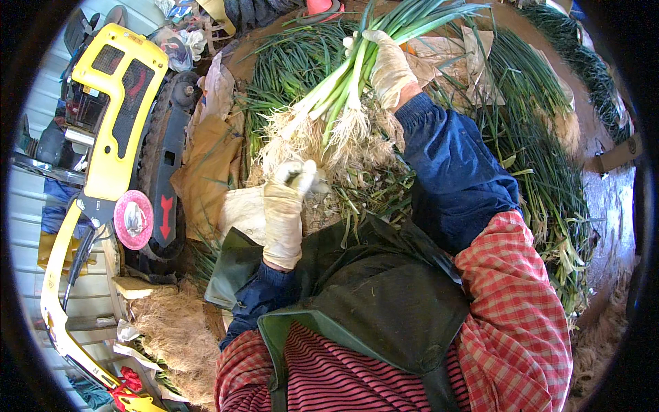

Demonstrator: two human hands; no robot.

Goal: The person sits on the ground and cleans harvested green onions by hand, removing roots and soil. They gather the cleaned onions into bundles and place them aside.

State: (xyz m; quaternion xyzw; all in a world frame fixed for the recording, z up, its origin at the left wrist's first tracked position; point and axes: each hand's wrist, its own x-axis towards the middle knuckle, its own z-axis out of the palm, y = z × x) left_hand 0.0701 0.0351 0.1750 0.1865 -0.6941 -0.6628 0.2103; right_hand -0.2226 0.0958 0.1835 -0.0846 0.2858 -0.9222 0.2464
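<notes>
My right hand [387,64], in a pale glove, grips a bunch of green onions [355,67] around its stalks. The green leaves fan out past that hand toward the upper right. Long pale roots [345,134] hang from the white ends, pointing down toward me. My left hand [287,206], gloved too, is just below the root tips with its fingers curled. Its fingertips are partly blurred, and whether they pinch any root is unclear. Loose leaf trimmings and root scraps [381,180] lie under the bunch, in front of my dark apron [381,293].
A heap of green onions [309,56] lies ahead; a long row [540,154] curves along the right. Brown paper [211,170] lies at left, beside a yellow machine [103,170] with a crawler track [165,170]. A fibrous root pile [175,340] is at lower left.
</notes>
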